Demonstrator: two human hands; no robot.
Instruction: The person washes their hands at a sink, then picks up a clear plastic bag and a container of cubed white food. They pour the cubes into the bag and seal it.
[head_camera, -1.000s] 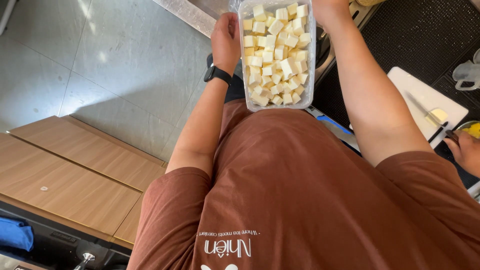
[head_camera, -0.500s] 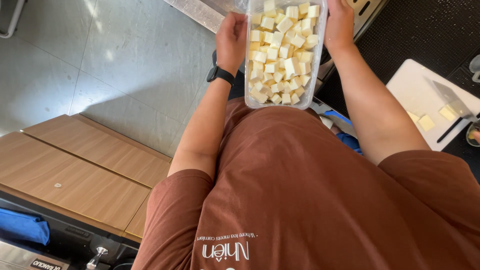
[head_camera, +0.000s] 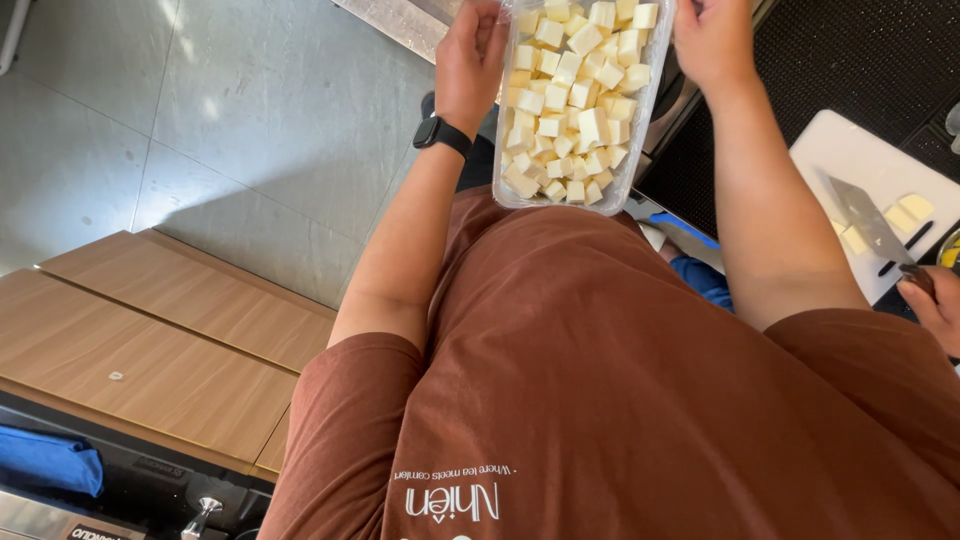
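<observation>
Clear plastic tub (head_camera: 508, 150) of pale cubes (head_camera: 578, 95), left hand (head_camera: 468, 62), right hand (head_camera: 712, 40) gripping

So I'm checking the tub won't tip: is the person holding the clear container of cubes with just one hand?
No: the left hand and right hand each grip a long side of the clear container.
</observation>
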